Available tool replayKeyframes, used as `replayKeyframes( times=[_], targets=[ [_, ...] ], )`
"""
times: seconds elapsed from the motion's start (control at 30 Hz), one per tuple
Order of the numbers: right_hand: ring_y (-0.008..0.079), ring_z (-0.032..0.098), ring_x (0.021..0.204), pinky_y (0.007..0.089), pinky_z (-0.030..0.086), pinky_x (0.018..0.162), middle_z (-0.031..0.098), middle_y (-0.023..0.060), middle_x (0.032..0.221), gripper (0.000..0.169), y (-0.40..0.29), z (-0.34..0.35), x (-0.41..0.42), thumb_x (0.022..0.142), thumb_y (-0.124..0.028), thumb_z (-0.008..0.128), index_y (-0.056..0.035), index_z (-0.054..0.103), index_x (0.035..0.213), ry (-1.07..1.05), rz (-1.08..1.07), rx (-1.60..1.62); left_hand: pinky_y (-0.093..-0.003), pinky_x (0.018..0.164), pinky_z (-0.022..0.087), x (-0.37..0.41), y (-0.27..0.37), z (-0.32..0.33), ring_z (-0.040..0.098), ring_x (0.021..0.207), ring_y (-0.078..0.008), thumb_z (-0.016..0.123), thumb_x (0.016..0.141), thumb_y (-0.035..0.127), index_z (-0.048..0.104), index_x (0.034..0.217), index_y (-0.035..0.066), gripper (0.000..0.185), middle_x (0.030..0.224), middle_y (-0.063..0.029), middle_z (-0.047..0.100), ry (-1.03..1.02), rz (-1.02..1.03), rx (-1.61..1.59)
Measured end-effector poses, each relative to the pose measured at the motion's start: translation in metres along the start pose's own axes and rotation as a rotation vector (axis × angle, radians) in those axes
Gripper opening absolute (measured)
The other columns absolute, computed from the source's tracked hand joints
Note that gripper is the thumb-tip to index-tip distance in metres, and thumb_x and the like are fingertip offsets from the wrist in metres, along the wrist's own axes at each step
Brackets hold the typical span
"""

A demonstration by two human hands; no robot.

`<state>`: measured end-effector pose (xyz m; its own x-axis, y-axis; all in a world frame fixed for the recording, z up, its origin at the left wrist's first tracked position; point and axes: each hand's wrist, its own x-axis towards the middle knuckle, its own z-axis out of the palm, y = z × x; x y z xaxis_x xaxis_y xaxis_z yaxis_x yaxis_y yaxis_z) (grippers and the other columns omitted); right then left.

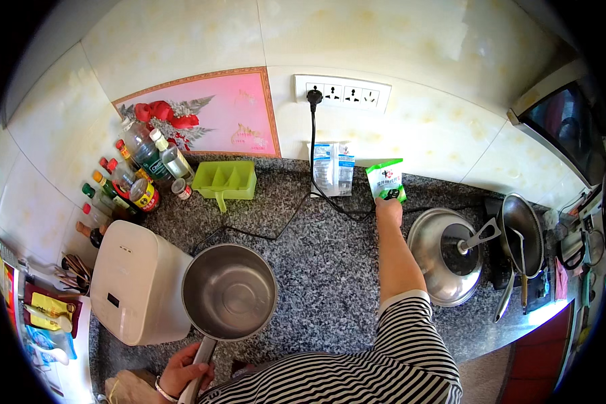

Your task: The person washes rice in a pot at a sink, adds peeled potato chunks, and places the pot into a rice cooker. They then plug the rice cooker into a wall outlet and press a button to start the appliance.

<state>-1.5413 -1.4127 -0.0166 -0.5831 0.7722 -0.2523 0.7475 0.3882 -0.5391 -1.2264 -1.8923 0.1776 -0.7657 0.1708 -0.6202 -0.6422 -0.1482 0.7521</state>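
Note:
My left hand (186, 369), a bracelet at its wrist, is closed around the handle of a metal saucepan (230, 293). No food shows inside the pan, which is beside the white rice cooker (131, 283). At the back of the counter my right hand (390, 212) grips the lower edge of a green and white plastic packet (385, 177). The packet bears writing and stands upright near the wall; my fingertips are partly hidden. Left of it, a clear and blue plastic packet (333, 171) leans on the wall.
A domed steel lid (442, 278) lies right of my forearm, with a wok (522, 237) beyond it. A black power cord (313, 146) runs from the socket panel (384, 96) across the granite counter (323, 283). Several bottles (144, 194) and a green divided box (240, 187) stand back left.

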Motion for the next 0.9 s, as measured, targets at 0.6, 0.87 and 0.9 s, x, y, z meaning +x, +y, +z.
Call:
replayKeyframes(
  times=[0.6, 0.87, 0.9],
  targets=[
    [0.0233, 0.053, 0.097, 0.0398, 0.038, 0.083, 0.056, 0.0062, 0.090, 0.025, 0.039, -0.023, -0.016, 0.072, -0.007, 0.062, -0.0197, 0.064, 0.094, 0.175, -1.183, -0.622, -0.0272, 0.050, 0.044, 0.006, -0.004, -0.005, 0.054, 0.054, -0.0178, 0.061, 0.078, 0.011, 0.041, 0.125, -0.004, 0.053, 0.076, -0.0120, 0.057, -0.110, 0.026, 0.020],
    [0.0250, 0.057, 0.095, 0.0420, 0.038, 0.083, 0.064, 0.0067, 0.084, 0.019, 0.030, -0.048, -0.010, 0.074, -0.009, 0.061, -0.0184, 0.061, 0.091, 0.001, -1.260, -0.709, -0.0275, 0.050, 0.045, 0.006, -0.006, -0.002, 0.055, 0.054, -0.0183, 0.062, 0.077, 0.010, 0.041, 0.126, -0.004, 0.056, 0.077, -0.0124, 0.058, -0.067, 0.021, -0.043],
    [0.0252, 0.057, 0.094, 0.0422, 0.038, 0.082, 0.065, 0.0072, 0.083, 0.017, 0.026, -0.050, -0.013, 0.074, -0.011, 0.061, -0.0177, 0.060, 0.090, -0.009, -1.257, -0.706, -0.0275, 0.050, 0.045, 0.006, -0.007, -0.002, 0.055, 0.054, -0.0184, 0.062, 0.077, 0.010, 0.041, 0.127, -0.004, 0.056, 0.077, -0.0125, 0.058, -0.055, 0.025, -0.046]
  ],
)
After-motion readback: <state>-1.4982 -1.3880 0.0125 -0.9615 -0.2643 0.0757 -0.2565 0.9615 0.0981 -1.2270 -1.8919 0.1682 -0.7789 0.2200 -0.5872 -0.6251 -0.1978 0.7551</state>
